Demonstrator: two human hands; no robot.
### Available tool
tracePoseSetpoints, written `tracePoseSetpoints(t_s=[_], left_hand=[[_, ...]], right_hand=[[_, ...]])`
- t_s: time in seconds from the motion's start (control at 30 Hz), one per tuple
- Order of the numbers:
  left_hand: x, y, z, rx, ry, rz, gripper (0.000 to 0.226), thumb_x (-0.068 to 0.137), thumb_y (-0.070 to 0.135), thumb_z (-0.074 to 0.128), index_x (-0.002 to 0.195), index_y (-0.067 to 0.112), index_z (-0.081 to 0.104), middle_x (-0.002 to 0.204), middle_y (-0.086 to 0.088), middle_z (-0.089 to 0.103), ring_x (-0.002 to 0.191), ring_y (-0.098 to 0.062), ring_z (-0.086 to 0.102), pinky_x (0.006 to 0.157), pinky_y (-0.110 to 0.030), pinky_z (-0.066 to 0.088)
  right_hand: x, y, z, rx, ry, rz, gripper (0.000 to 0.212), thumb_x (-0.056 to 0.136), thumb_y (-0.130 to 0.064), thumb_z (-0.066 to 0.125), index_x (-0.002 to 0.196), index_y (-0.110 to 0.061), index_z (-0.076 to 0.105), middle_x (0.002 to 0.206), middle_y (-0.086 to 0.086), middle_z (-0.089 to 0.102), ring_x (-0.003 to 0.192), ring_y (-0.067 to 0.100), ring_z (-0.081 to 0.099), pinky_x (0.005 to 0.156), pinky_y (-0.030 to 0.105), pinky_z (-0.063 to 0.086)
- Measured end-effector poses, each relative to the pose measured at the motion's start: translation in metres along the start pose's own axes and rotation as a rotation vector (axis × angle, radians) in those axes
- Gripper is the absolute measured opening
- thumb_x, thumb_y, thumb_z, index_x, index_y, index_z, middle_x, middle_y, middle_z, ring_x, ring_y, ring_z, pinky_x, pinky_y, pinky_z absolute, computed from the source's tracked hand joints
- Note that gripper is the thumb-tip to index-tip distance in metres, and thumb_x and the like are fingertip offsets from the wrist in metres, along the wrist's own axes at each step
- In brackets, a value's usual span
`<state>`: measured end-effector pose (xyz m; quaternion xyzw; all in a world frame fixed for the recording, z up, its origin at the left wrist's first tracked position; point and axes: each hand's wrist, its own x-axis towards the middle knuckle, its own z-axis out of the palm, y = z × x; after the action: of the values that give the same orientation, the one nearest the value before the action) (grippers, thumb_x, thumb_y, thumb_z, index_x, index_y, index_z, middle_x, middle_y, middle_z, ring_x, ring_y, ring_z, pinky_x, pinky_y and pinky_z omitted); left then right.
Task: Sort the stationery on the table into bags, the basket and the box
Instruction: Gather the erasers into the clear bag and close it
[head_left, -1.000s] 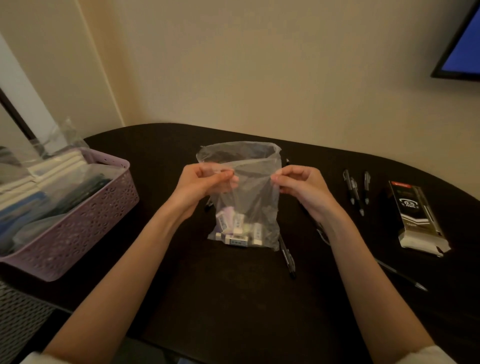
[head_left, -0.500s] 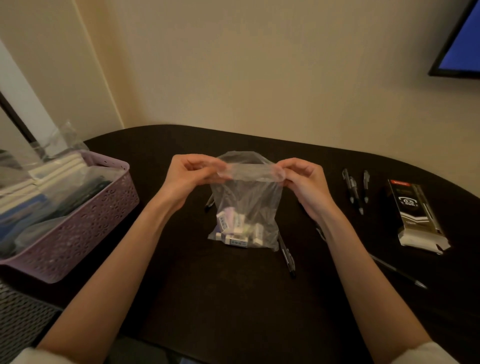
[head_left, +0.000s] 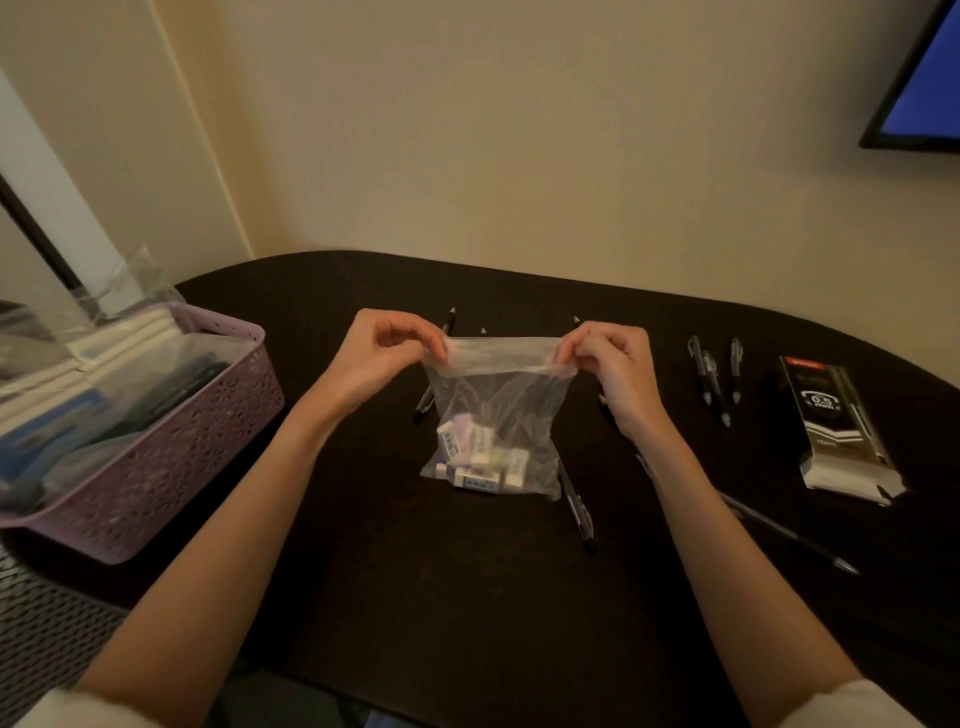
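Both hands, left hand (head_left: 382, 353) and right hand (head_left: 613, 364), pinch the clear bag (head_left: 498, 415) mouth, now folded flat where it gaped a second ago; erasers (head_left: 480, 457) sit inside on the table (head_left: 415, 597). I judge sealing underway.

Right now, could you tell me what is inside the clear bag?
The bag, pinched at its top by the left hand and right hand, holds several small erasers at the bottom. Their count is unclear; some overlap.

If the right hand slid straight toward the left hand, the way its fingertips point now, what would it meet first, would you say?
The right hand pinches the clear bag by its top edge, so it would bunch that edge first, then probably meet the left hand at the other corner.
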<state>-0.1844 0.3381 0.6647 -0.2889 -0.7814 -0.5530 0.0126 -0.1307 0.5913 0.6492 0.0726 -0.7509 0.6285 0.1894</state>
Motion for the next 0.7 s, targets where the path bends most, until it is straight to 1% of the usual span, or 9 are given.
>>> tracePoseSetpoints(t_s=[0.07, 0.17, 0.2, 0.3, 0.37, 0.47, 0.57, 0.63, 0.7], left_hand=[[-0.001, 0.001, 0.001, -0.018, 0.000, 0.008, 0.018, 0.081, 0.019, 0.056, 0.078, 0.012, 0.072, 0.092, -0.009, 0.071, 0.098, -0.016, 0.066, 0.091, -0.026, 0.052], [0.002, 0.001, 0.006, 0.086, 0.069, -0.006, 0.008, 0.086, 0.014, 0.068, 0.080, 0.018, 0.071, 0.090, -0.003, 0.071, 0.090, -0.012, 0.068, 0.082, -0.026, 0.054], [0.003, 0.002, 0.007, 0.106, 0.071, -0.008, 0.004, 0.083, 0.014, 0.073, 0.083, 0.018, 0.070, 0.092, -0.002, 0.071, 0.089, -0.011, 0.068, 0.080, -0.026, 0.056], [0.005, 0.000, 0.007, 0.103, 0.071, -0.006, 0.021, 0.076, 0.009, 0.078, 0.091, 0.013, 0.064, 0.098, -0.003, 0.068, 0.092, -0.010, 0.068, 0.081, -0.024, 0.057], [0.005, -0.001, 0.007, 0.059, 0.076, -0.028, 0.035, 0.075, 0.004, 0.078, 0.102, 0.011, 0.057, 0.099, -0.004, 0.067, 0.092, -0.010, 0.069, 0.081, -0.022, 0.056], [0.003, -0.003, 0.009, 0.013, 0.058, -0.086, 0.048, 0.078, 0.006, 0.076, 0.119, 0.012, 0.051, 0.099, -0.001, 0.068, 0.091, -0.007, 0.069, 0.077, -0.018, 0.055], [0.003, -0.006, 0.010, 0.086, 0.055, -0.087, 0.028, 0.082, 0.015, 0.073, 0.107, 0.017, 0.063, 0.103, 0.004, 0.066, 0.095, -0.005, 0.066, 0.078, -0.019, 0.055], [0.003, -0.006, 0.011, 0.102, 0.027, -0.075, 0.014, 0.083, 0.015, 0.071, 0.096, 0.019, 0.067, 0.098, 0.004, 0.068, 0.091, -0.004, 0.067, 0.075, -0.017, 0.054], [0.002, -0.007, 0.012, 0.097, 0.010, -0.069, 0.011, 0.084, 0.012, 0.070, 0.093, 0.018, 0.067, 0.094, 0.003, 0.069, 0.088, -0.004, 0.068, 0.074, -0.015, 0.053]], right_hand=[[0.000, -0.002, 0.001, -0.068, 0.024, -0.013, 0.027, 0.090, -0.004, 0.054, 0.068, -0.007, 0.069, 0.071, 0.007, 0.067, 0.077, 0.015, 0.063, 0.079, 0.028, 0.051], [0.002, -0.004, -0.001, -0.184, -0.024, -0.020, 0.007, 0.079, -0.009, 0.076, 0.078, -0.005, 0.070, 0.076, 0.004, 0.068, 0.073, 0.009, 0.063, 0.070, 0.020, 0.052], [0.003, -0.002, -0.002, -0.190, -0.052, -0.002, 0.015, 0.075, -0.009, 0.079, 0.084, -0.004, 0.068, 0.082, 0.003, 0.067, 0.076, 0.009, 0.064, 0.071, 0.021, 0.053], [0.004, 0.000, -0.007, -0.140, -0.096, 0.119, 0.043, 0.074, -0.009, 0.080, 0.113, -0.009, 0.062, 0.101, 0.000, 0.069, 0.093, 0.007, 0.068, 0.079, 0.023, 0.056], [0.004, 0.002, -0.008, -0.147, -0.120, 0.150, 0.051, 0.076, -0.012, 0.079, 0.124, -0.011, 0.060, 0.108, 0.000, 0.069, 0.099, 0.006, 0.067, 0.085, 0.025, 0.056], [0.004, 0.002, -0.011, -0.154, -0.167, 0.138, 0.031, 0.080, -0.013, 0.075, 0.110, -0.011, 0.069, 0.105, -0.001, 0.071, 0.098, 0.007, 0.067, 0.088, 0.029, 0.055], [0.003, 0.003, -0.012, -0.117, -0.204, 0.146, 0.021, 0.085, -0.015, 0.070, 0.104, -0.008, 0.071, 0.100, 0.002, 0.073, 0.093, 0.010, 0.068, 0.080, 0.025, 0.056], [0.003, 0.004, -0.012, -0.097, -0.221, 0.154, 0.022, 0.087, -0.015, 0.068, 0.107, -0.005, 0.070, 0.098, 0.006, 0.073, 0.089, 0.013, 0.070, 0.074, 0.021, 0.055], [0.002, 0.006, -0.013, -0.099, -0.258, 0.154, 0.023, 0.087, -0.012, 0.067, 0.108, -0.002, 0.069, 0.096, 0.010, 0.074, 0.086, 0.018, 0.072, 0.073, 0.022, 0.057]])
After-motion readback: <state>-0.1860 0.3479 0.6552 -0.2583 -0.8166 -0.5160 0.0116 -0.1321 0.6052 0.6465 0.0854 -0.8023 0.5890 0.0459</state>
